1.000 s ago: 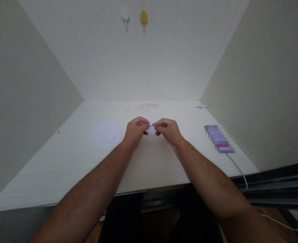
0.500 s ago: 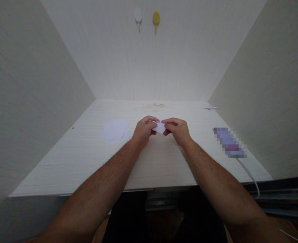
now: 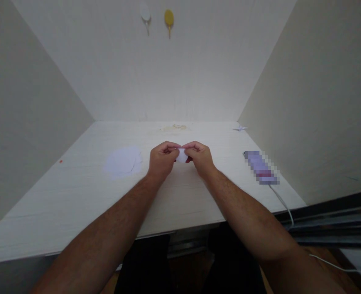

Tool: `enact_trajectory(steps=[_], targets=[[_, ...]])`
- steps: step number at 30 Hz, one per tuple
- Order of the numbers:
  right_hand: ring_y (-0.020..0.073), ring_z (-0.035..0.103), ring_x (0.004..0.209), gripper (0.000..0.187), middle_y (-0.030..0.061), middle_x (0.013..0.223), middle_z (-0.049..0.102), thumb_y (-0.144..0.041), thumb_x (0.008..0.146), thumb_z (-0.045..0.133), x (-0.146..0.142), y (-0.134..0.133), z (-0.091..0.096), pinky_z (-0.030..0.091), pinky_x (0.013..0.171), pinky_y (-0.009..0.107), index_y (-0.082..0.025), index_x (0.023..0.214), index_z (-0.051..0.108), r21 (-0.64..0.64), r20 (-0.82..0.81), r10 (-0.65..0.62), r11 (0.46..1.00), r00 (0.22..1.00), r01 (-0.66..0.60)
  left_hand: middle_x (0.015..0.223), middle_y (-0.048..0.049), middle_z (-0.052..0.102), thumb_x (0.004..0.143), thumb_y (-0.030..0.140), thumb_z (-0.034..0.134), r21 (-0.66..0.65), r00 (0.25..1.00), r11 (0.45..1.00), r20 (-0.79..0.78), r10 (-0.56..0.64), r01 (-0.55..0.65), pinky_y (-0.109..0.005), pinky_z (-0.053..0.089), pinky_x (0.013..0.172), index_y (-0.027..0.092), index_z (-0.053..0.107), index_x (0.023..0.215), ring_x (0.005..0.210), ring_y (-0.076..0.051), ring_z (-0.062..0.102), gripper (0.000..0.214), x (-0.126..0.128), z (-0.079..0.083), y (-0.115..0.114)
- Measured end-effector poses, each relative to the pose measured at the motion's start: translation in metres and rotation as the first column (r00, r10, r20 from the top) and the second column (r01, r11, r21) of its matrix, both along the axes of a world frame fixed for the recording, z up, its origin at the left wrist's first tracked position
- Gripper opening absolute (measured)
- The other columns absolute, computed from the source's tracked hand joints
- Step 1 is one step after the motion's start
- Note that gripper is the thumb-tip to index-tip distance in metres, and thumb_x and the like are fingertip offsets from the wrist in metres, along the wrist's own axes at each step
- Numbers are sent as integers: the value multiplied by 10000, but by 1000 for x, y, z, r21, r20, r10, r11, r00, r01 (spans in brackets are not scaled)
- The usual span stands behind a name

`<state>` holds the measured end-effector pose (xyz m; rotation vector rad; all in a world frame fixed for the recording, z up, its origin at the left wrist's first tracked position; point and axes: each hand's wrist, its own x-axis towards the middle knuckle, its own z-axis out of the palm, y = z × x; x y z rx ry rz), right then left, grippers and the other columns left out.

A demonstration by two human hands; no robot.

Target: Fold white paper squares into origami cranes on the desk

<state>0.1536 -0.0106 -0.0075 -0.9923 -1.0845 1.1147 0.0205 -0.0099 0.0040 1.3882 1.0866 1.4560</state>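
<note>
A small folded piece of white paper [image 3: 182, 155] is held above the middle of the desk. My left hand [image 3: 163, 159] pinches its left side between thumb and fingers. On the other side, my right hand [image 3: 199, 157] grips the paper the same way, thumb toward me. The two hands' index fingertips nearly meet at its upper edge. Much of the paper is hidden behind the fingers, so its exact folds cannot be made out.
White paper sheets [image 3: 123, 162] lie on the desk [image 3: 180, 204] at left. A folded paper figure [image 3: 240, 128] sits at the back right corner. A blurred phone-like device [image 3: 261, 167] with a cable [image 3: 281, 200] lies at right. Two hooks, one yellow [image 3: 169, 18], hang on the back wall.
The view has swung to the right, so everything appears farther left. My hands have drawn closer together on the paper, and less of its upper edge shows.
</note>
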Motion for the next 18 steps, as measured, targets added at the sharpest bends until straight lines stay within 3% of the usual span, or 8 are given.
enact_trajectory(steps=[18], targets=[[96,548,421,84,-43,509,602,-163,584,684,1,-3,3,499,424,229,-184,665,677,-49,-175,2,999,985,-10,560,19,602,636,148,635,-80,989,996,150,-17,30,-199,440,444,161,676,693,484,-88,528,72,-1,-1,3]])
